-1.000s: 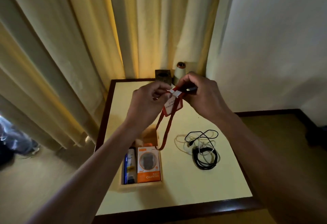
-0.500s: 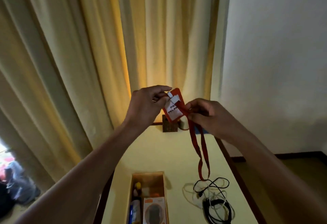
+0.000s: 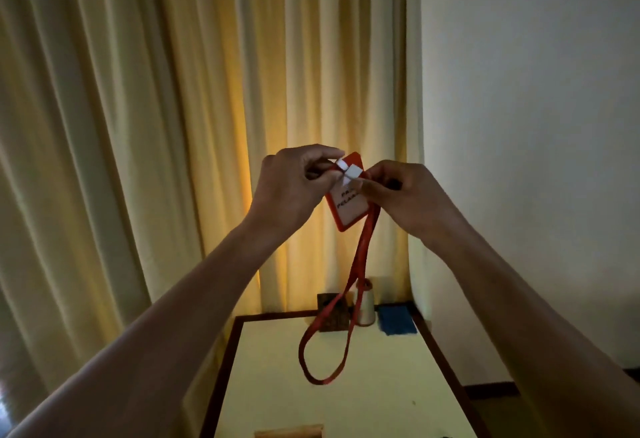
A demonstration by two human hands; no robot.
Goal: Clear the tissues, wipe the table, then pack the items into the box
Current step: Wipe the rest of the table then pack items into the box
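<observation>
I hold a red ID badge holder (image 3: 350, 210) with a white card up in the air, in front of the curtain. My left hand (image 3: 292, 188) pinches its top left corner by the white clip. My right hand (image 3: 403, 195) pinches the clip and the top of the red lanyard (image 3: 332, 340). The lanyard hangs down in a loop above the yellow table (image 3: 346, 410). Only the top rim of the wooden box (image 3: 289, 431) shows at the bottom edge.
At the table's far edge stand a dark square block (image 3: 328, 313), a pale spool of thread (image 3: 365, 304) and a blue cloth (image 3: 396, 324). Cream curtains (image 3: 156, 126) hang behind, a white wall (image 3: 536, 126) rises on the right. The table has a dark wooden border.
Both hands have risen with the badge and the view has tilted up. The box contents and the cables have dropped out of view. My right hand has come back up to the clip.
</observation>
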